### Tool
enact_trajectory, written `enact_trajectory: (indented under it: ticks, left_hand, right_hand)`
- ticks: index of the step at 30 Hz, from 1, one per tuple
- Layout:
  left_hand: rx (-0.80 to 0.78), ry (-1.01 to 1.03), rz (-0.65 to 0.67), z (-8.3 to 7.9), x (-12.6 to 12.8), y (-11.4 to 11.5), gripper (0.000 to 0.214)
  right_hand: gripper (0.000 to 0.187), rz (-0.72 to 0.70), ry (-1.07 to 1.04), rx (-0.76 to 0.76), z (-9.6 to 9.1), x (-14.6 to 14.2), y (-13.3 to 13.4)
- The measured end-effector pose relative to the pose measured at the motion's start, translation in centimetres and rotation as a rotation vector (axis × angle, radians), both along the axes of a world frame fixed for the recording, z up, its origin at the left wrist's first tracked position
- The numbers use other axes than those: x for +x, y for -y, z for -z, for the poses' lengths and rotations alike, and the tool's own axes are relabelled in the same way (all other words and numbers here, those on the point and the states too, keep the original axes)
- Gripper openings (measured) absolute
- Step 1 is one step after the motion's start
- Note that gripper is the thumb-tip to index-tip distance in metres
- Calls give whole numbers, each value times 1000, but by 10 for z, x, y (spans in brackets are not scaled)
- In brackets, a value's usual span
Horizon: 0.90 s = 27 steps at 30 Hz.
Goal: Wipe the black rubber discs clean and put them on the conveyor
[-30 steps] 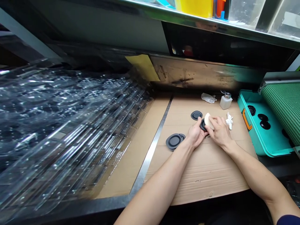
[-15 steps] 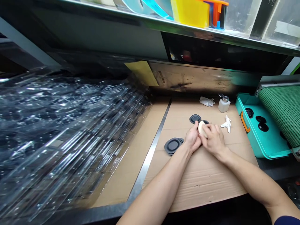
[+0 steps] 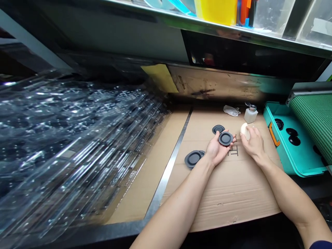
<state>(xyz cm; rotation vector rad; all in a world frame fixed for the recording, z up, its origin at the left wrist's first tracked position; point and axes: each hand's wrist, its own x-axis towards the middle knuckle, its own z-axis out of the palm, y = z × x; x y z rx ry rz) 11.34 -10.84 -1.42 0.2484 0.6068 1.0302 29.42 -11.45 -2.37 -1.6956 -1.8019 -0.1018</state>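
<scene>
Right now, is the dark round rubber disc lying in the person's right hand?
No, the dark round rubber disc lies on the left hand, while the right hand holds a pale sponge.

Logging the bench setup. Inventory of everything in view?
cardboard sheet: 1, brown, on bench
held rubber disc: 1, dark grey, in left hand
loose rubber discs: 2, dark grey, on cardboard sheet
tray: 1, teal, right of cardboard sheet
tray discs: at least 3, black, in tray
mesh mat: 1, green, above tray
sponge: 1, cream, in right hand
bottle: 1, white, beyond hands
wipe: 1, white, beside bottle
metal strip: 1, silver, along cardboard sheet's edge
plastic sheets: many, clear, stacked left
container: 1, yellow, on upper shelf
hands: 2, bare, over cardboard sheet
</scene>
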Motion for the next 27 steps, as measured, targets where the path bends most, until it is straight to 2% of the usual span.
enact_trajectory:
  ticks: [5, 8, 12, 14, 18, 22, 27]
  left_hand:
    - [-18, 80, 46, -15, -6, 5, 54]
    - [4, 125, 69, -21, -10, 9, 50]
    - [45, 161, 60, -24, -12, 11, 38]
    - [53, 158, 54, -24, -12, 11, 37]
    - [35, 67, 88, -21, -9, 9, 37]
    - [30, -42, 130, -16, -6, 9, 47]
    - [-9, -213, 155, -11, -4, 6, 62]
  right_hand:
    - [36, -69, 122, -170, -9, -7, 9]
    - [37, -109, 167, -206, -14, -8, 11]
    - [34, 120, 208, -88, -17, 10, 4]
    - [37, 185, 225, -134, -14, 21, -2]
    - [31, 88, 166, -261, -4, 36, -13]
    - [37, 14, -20, -163, -4, 37, -17]
    - [25, -248, -224, -92, -22, 14, -3]
